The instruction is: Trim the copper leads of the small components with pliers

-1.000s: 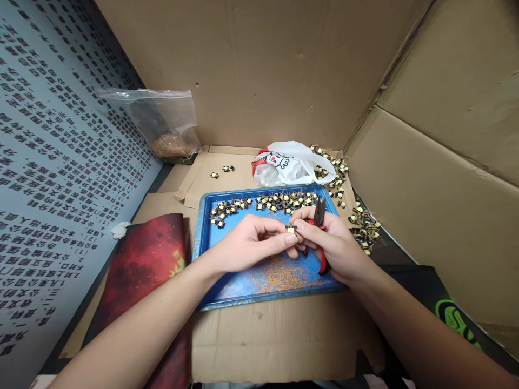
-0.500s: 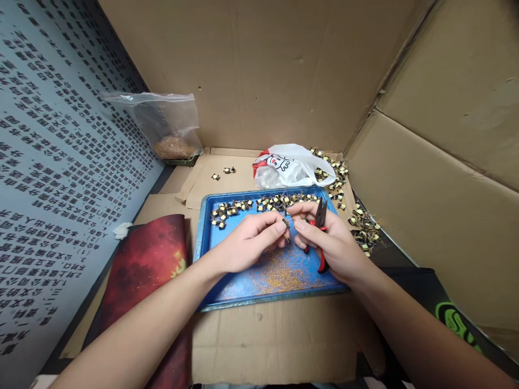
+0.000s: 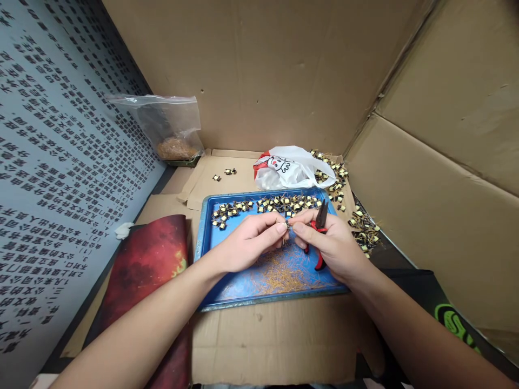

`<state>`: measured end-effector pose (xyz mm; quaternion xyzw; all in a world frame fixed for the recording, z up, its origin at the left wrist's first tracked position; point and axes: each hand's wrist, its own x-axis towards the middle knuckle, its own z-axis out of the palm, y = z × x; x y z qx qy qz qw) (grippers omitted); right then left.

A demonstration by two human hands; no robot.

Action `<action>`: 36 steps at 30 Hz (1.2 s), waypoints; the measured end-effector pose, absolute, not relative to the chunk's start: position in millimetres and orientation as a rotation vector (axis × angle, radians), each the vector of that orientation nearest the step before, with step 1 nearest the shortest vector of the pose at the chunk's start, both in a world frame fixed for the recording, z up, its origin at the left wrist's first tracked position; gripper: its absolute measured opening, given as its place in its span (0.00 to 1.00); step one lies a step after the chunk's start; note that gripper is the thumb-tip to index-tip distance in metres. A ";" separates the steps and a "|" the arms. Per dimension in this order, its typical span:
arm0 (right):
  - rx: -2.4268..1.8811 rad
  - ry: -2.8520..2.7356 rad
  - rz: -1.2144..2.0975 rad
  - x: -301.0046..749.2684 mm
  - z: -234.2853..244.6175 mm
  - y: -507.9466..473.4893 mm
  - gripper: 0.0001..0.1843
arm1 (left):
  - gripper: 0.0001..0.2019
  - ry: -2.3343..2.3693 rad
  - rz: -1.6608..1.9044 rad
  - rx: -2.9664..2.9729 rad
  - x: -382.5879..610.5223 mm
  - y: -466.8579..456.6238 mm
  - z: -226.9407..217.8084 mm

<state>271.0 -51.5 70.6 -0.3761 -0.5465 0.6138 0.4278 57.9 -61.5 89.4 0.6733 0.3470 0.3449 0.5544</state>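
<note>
My left hand is closed in a pinch on a small transformer coil with thin wire leads, mostly covered by the fingertips. My right hand has red-handled pliers tucked in its grip, their dark jaws pointing up and away. Its thumb and forefinger meet at the coil's right side, by the wires. Both hands are over a blue tray. Similar yellow-and-black coils line the tray's far side, and copper-coloured wire clippings are scattered across its near half.
More coils lie in a heap right of the tray, beside a white plastic bag. A zip bag of wire scraps stands back left. Cardboard walls enclose the back and right. A red mat lies left.
The right thumb and forefinger have come together and moved left to the coil in my left hand. The pliers have shifted slightly with the right hand.
</note>
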 end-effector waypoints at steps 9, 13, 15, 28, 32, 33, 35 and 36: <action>-0.932 -1.391 1.631 275.1 74.5 -52.6 0.19 | 0.20 0.843 0.764 1.794 55.7 -60.5 93.3; -0.916 -1.418 1.640 276.0 73.5 -52.3 0.19 | 0.20 0.839 0.740 1.835 54.6 -59.5 91.7; -0.907 -1.391 1.682 276.2 72.5 -52.0 0.19 | 0.20 0.820 0.744 1.835 54.3 -59.1 91.2; -0.924 -1.582 1.508 275.4 78.8 -51.7 0.19 | 0.21 0.788 0.680 1.884 50.1 -54.4 91.1; -0.955 -1.644 1.463 275.2 80.3 -50.8 0.19 | 0.21 0.787 0.665 1.926 49.6 -53.1 92.3; -0.961 -1.651 1.459 275.0 80.2 -50.6 0.18 | 0.21 0.788 0.659 1.940 49.5 -52.7 92.4; -0.969 -1.648 1.465 274.5 79.2 -50.5 0.18 | 0.21 0.794 0.642 1.961 49.2 -51.9 92.4; -0.973 -1.634 1.476 274.0 78.1 -50.7 0.18 | 0.21 0.796 0.636 1.961 49.0 -51.6 92.3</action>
